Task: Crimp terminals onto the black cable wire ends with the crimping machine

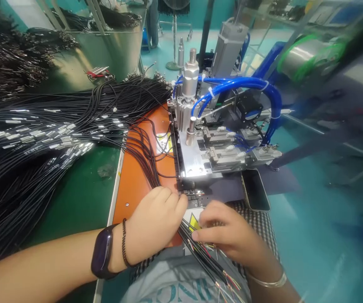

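My left hand (156, 225) is curled shut at the front edge of the machine's orange base plate (137, 176), pinching black cables against the small fixture (192, 194) there. My right hand (228, 233) is beside it, fingers pinched on a bundle of thin black cables (206, 261) whose stripped coloured wire ends fan out over my lap. More black cables (146, 155) run from the fixture back across the orange plate to the big pile on the left.
A large heap of black cables with silver connectors (33, 139) covers the green table on the left. The pneumatic press (190, 109) with blue air hoses (232, 86) stands behind the fixture. A dark phone (255, 189) lies right of it. Floor is teal.
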The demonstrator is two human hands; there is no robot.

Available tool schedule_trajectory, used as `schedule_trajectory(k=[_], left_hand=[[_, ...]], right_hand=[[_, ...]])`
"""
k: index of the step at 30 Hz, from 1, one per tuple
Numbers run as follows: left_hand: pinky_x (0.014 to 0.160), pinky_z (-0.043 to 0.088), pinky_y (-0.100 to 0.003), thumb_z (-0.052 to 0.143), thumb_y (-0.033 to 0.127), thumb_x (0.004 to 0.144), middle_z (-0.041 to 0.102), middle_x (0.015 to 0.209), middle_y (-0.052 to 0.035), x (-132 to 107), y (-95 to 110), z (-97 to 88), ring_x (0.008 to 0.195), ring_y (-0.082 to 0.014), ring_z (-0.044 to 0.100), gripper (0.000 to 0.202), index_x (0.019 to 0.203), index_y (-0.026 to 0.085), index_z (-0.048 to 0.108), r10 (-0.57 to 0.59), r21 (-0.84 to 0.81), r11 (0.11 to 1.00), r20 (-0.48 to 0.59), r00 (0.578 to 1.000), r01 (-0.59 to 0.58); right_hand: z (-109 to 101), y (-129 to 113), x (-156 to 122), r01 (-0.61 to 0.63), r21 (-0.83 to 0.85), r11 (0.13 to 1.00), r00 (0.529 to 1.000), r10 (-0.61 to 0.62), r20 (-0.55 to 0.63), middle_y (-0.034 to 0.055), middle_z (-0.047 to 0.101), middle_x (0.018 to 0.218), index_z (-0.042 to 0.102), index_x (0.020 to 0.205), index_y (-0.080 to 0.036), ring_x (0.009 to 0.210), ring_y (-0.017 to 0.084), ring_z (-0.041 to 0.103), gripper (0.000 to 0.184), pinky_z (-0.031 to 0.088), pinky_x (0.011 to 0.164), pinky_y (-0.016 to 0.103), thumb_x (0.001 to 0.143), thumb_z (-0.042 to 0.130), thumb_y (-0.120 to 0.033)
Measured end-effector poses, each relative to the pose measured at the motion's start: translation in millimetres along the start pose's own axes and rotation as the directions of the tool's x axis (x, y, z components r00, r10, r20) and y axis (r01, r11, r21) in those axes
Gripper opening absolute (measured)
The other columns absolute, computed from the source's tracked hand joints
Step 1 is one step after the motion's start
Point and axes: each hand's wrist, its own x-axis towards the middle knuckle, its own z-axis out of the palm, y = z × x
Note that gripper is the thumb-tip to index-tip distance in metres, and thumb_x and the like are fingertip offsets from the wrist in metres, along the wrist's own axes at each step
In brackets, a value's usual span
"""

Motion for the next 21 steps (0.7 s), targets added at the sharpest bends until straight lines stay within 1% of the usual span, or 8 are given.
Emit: schedule_trajectory(k=[3,5,7,9,13,17,19,21], left_hand=[[0.065,0.049,-0.039,0.050,0.011,0.079,0.060,0.081,-0.0078,1.1,-3.9,1.8,0.073,-0.0242,0.054,0.021,0.098,0.011,0.059,-0.015,-0.021,1.000,0.008,1.000,0.015],[0.071,0.050,-0.040,0.048,0.008,0.080,0.062,0.091,-0.0103,2.5,-8.7,5.3,0.082,-0.0250,0.056,0.021,0.098,0.012,0.058,-0.032,-0.029,0.999,0.007,0.999,0.033],[0.080,0.049,-0.040,0.049,0.007,0.079,0.061,0.106,-0.0133,4.2,-14.6,9.6,0.093,-0.0259,0.055,0.022,0.098,0.011,0.058,-0.056,-0.041,0.998,-0.005,0.998,0.056],[0.085,0.047,-0.041,0.052,0.010,0.078,0.059,0.113,-0.0141,5.9,-19.7,13.3,0.097,-0.0265,0.054,0.020,0.097,0.012,0.058,-0.083,-0.058,0.995,-0.030,0.996,0.081],[0.081,0.048,-0.042,0.053,0.014,0.079,0.061,0.107,-0.0126,8.0,-23.9,15.7,0.093,-0.0265,0.054,0.016,0.094,0.013,0.059,-0.105,-0.085,0.991,-0.062,0.993,0.099],[0.079,0.049,-0.041,0.049,0.012,0.080,0.061,0.105,-0.0114,8.9,-23.8,13.4,0.093,-0.0262,0.055,0.017,0.094,0.014,0.059,-0.116,-0.089,0.990,-0.051,0.992,0.111],[0.080,0.048,-0.040,0.048,0.010,0.080,0.061,0.105,-0.0109,8.7,-23.8,11.6,0.095,-0.0263,0.055,0.018,0.093,0.014,0.060,-0.121,-0.096,0.988,-0.037,0.992,0.117],[0.080,0.048,-0.041,0.046,0.010,0.081,0.062,0.103,-0.0096,8.0,-23.6,9.2,0.096,-0.0261,0.055,0.018,0.092,0.015,0.060,-0.115,-0.112,0.987,-0.029,0.993,0.111]], right_hand=[[10.8,0.1,1.6,0.033,0.005,0.999,0.995,-0.032,-0.099,0.0023,0.063,0.087,0.062,0.111,-0.030,0.079,0.016,0.053,0.030,0.044,0.073,0.033,0.089,0.052,-0.014],[17.4,2.9,2.8,0.014,-0.008,1.000,0.991,-0.015,-0.130,0.0030,0.066,0.091,0.061,0.111,-0.028,0.083,0.017,0.054,0.029,0.045,0.074,0.034,0.087,0.054,-0.013],[22.1,6.2,4.5,-0.018,-0.037,0.999,0.989,0.012,-0.147,0.0033,0.067,0.096,0.062,0.111,-0.026,0.087,0.017,0.056,0.030,0.046,0.077,0.034,0.085,0.055,-0.010],[24.7,8.8,6.9,-0.039,-0.052,0.998,0.985,0.029,-0.172,0.0033,0.068,0.097,0.062,0.110,-0.025,0.090,0.017,0.057,0.031,0.046,0.080,0.035,0.085,0.056,-0.009],[23.9,10.6,12.1,-0.056,-0.029,0.998,0.970,0.048,-0.237,0.0037,0.068,0.097,0.062,0.111,-0.024,0.092,0.017,0.058,0.032,0.046,0.084,0.036,0.085,0.056,-0.008],[20.4,11.3,12.5,-0.097,0.082,0.992,0.961,0.114,-0.253,0.0039,0.067,0.098,0.064,0.108,-0.025,0.092,0.017,0.058,0.031,0.048,0.083,0.035,0.085,0.056,-0.007],[20.7,13.0,10.3,-0.122,0.142,0.982,0.938,0.160,-0.306,0.0038,0.067,0.094,0.065,0.104,-0.025,0.089,0.017,0.059,0.027,0.049,0.080,0.035,0.083,0.058,-0.008],[22.6,15.0,8.4,-0.116,0.179,0.977,0.902,0.179,-0.392,0.0031,0.066,0.088,0.066,0.099,-0.024,0.085,0.017,0.059,0.024,0.049,0.076,0.035,0.081,0.062,-0.009]])
